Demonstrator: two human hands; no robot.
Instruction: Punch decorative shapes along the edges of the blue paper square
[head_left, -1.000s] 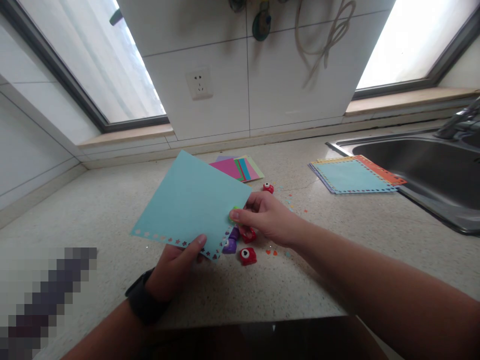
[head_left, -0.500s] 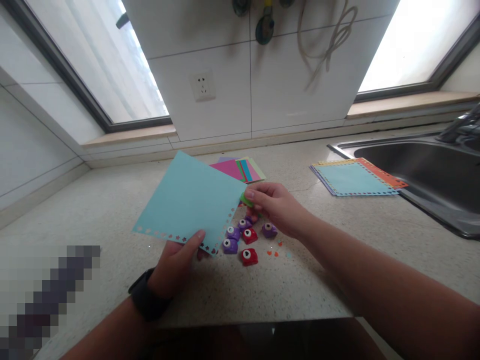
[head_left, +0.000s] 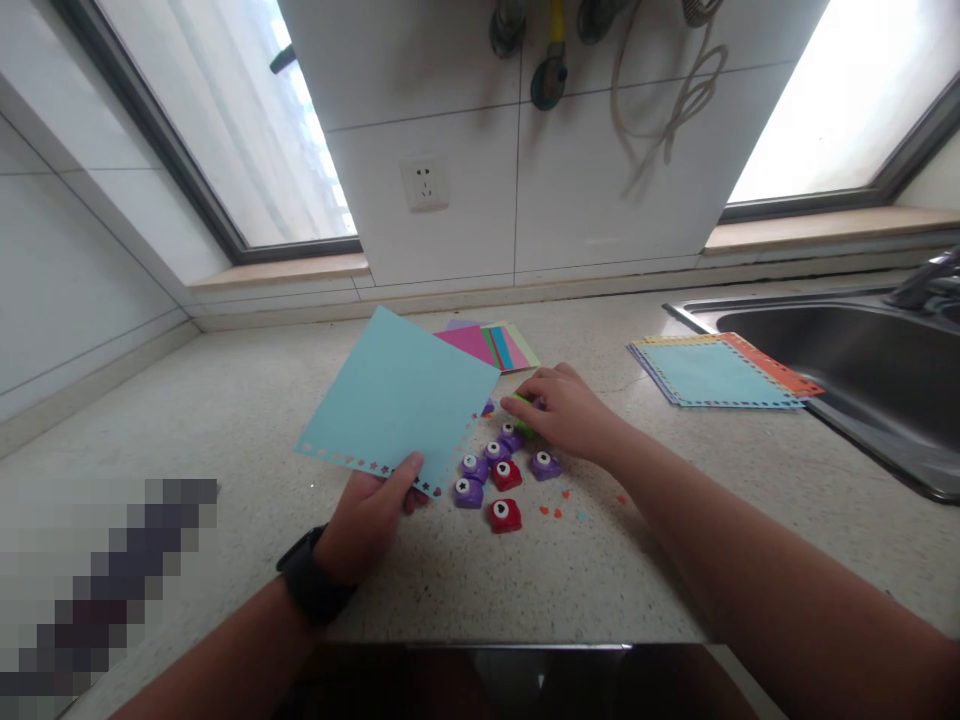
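My left hand (head_left: 371, 515) pinches the near corner of a light blue paper sheet (head_left: 397, 400) and holds it tilted above the counter; shapes are punched along its near and right edges. My right hand (head_left: 562, 410) rests on the counter just right of the sheet, fingers curled over a small green punch (head_left: 523, 402) that barely shows. Several small purple punches (head_left: 487, 458) and two red punches (head_left: 504, 495) lie in a cluster in front of that hand.
A stack of coloured papers (head_left: 491, 345) lies behind the sheet. A second stack with punched borders (head_left: 720, 370) sits at the right beside a steel sink (head_left: 862, 360). Paper bits are scattered on the speckled counter (head_left: 225, 400). A wall socket (head_left: 424, 184) is above.
My right hand left the sheet's right edge with the green punch and came down onto the counter beside the other punches. The left hand still holds the sheet.
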